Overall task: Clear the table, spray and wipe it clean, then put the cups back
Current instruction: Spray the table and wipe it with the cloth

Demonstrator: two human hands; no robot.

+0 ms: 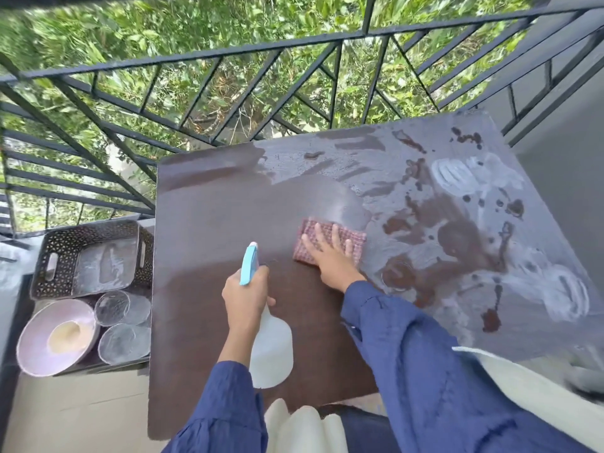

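Note:
A dark brown table (209, 223) fills the middle of the view. Its right half is wet and streaked with white foam; its left half looks dark and smooth. My right hand (330, 256) presses flat on a pink checked cloth (349, 237) near the table's middle. My left hand (245, 295) grips the neck of a white spray bottle (271, 351) with a light blue nozzle, held just above the table's near part. Two clear glass cups (122, 325) lie on a low surface left of the table.
A dark perforated basket (65, 250) and a pink bowl (36, 338) sit next to the cups on the left. A black metal railing (228, 53) with greenery behind runs along the table's far side. A grey wall (562, 178) stands at right.

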